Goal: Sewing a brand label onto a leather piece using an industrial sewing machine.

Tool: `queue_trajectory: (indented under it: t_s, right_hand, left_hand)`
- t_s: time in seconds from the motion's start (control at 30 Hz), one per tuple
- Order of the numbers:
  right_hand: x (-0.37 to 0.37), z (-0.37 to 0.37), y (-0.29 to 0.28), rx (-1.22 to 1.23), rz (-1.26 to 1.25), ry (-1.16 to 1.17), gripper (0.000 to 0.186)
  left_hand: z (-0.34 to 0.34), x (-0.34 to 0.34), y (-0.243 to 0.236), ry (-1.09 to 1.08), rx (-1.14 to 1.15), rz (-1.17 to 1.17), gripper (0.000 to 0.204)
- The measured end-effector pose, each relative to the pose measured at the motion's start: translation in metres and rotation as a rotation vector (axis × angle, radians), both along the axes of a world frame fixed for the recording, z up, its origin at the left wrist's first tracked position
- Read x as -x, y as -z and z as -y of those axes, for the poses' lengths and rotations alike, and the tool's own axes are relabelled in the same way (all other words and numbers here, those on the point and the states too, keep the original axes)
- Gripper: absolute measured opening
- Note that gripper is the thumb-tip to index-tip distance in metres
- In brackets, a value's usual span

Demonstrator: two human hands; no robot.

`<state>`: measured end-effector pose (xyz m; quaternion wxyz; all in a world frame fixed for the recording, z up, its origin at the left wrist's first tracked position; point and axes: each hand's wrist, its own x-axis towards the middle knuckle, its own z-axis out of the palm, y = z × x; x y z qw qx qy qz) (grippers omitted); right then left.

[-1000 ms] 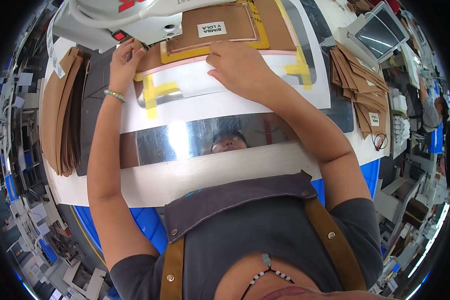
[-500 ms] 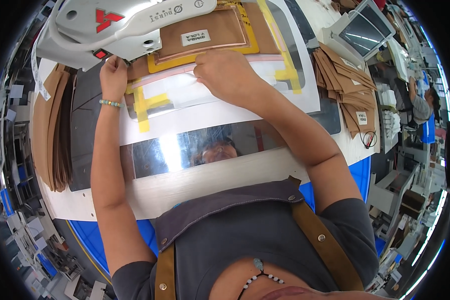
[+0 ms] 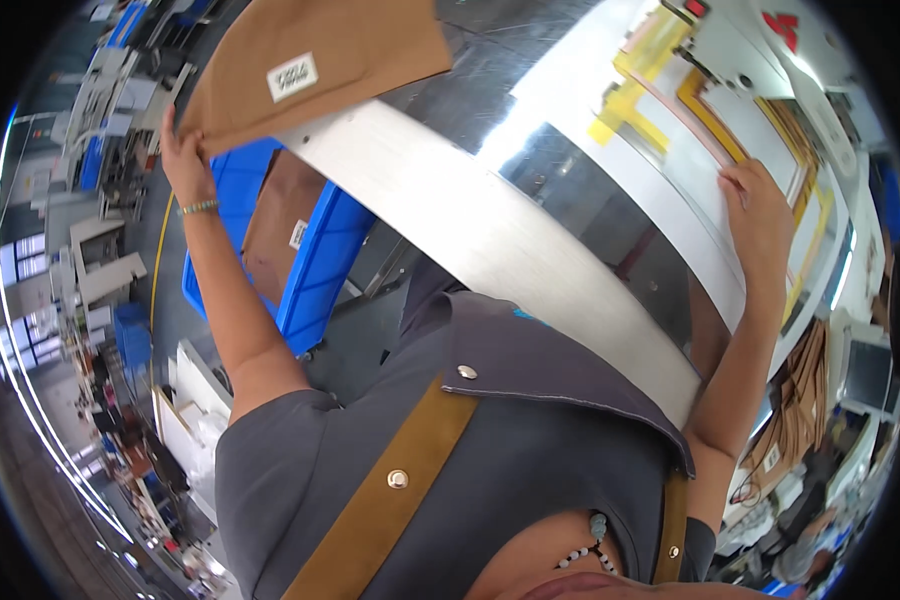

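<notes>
My feed shows a black-lettered white label [image 3: 292, 78] on the raised brown piece [image 3: 370, 50], a second label [image 3: 297, 234] on the blue bin's [image 3: 320, 265] piece [image 3: 272, 225], a third label [image 3: 772, 458] on the brown stack [image 3: 802, 395], and a red emblem [image 3: 782, 30] on the white machine [image 3: 735, 48].

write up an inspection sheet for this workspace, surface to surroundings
Surface: pale worktop, bearing a shiny metal plate.
Job's things: labelled brown piece held up; another piece inside a blue bin; yellow frame by a white machine.
Clutter: pile of brown pieces at picture's right.
Hands: left hand grips the labelled brown piece at its corner; right hand at the yellow frame, contact unclear.
Cables: thin dark loop beside the pile, perhaps a cable.
Surroundings: grey monitor, windows, yellow floor line.
</notes>
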<state>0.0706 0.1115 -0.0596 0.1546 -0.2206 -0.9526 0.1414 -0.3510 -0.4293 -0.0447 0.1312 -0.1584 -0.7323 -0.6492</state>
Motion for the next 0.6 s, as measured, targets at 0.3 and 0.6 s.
queue_trajectory:
  t_s: [0.3,0.6]
  right_hand:
    - [0.028,0.029,-0.001,-0.335,0.128,0.044,0.009]
    - [0.024,0.026,0.001,-0.304,0.096,0.086,0.008]
  left_hand:
    - [0.262,-0.077,0.242,-0.292,0.438,0.634,0.071]
    - [0.299,-0.116,0.285,-0.297,1.098,1.068,0.058]
